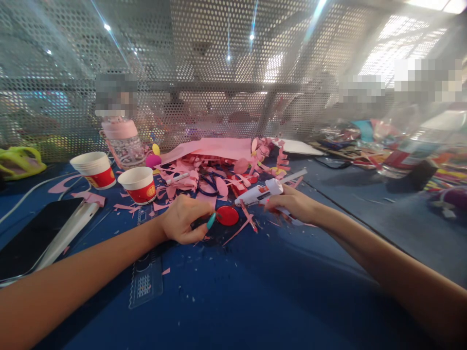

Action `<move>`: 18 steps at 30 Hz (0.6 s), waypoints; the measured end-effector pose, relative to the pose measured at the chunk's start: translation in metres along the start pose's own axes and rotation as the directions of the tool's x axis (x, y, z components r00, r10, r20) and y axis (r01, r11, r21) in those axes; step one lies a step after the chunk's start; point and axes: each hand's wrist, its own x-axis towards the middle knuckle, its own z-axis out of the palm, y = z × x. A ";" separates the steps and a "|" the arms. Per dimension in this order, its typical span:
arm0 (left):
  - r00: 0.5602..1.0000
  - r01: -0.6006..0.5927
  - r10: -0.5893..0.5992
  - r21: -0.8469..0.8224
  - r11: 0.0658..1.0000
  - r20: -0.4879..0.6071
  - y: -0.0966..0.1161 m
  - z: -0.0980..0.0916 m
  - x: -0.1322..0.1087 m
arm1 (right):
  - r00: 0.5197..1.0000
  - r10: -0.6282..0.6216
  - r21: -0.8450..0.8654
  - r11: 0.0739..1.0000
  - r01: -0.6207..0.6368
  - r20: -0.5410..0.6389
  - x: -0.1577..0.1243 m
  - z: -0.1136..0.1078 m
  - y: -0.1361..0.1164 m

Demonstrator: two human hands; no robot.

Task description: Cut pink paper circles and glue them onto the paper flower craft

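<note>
My left hand has its thumb and fingers pinched at the left edge of a red disc, which lies low over the blue table. What sits between those fingertips is too small to tell. My right hand is wrapped round a white glue gun, with a pale stick out of its back. The gun's nozzle points left, just above the disc's upper right edge. Pink paper scraps are heaped behind both hands.
Paper cups and a pink-lidded bottle stand left. A phone and a clear ruler lie near my left forearm. Behind is a perforated metal screen. Plastic-wrapped items are at right.
</note>
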 end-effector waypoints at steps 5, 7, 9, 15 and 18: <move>1.000 -0.001 0.000 -0.048 0.999 -0.020 0.000 0.001 0.000 | 1.000 -0.011 -0.048 0.999 0.012 0.014 -0.001 -0.004 0.000; 1.000 0.002 -0.003 -0.058 0.998 -0.022 0.000 0.001 -0.001 | 0.999 -0.015 -0.071 0.997 0.017 0.028 -0.002 -0.005 -0.001; 1.000 0.005 -0.006 -0.057 0.998 -0.021 -0.001 0.001 -0.001 | 0.999 -0.015 -0.086 0.996 0.018 0.038 -0.003 -0.007 -0.002; 1.000 -0.007 0.006 -0.031 0.999 -0.019 0.000 0.000 0.000 | 0.999 -0.001 -0.095 0.995 0.005 0.040 -0.007 -0.010 -0.003; 1.000 -0.005 0.004 -0.037 0.999 -0.023 0.001 0.000 0.001 | 0.998 -0.021 -0.077 0.997 0.025 0.061 -0.008 -0.012 -0.002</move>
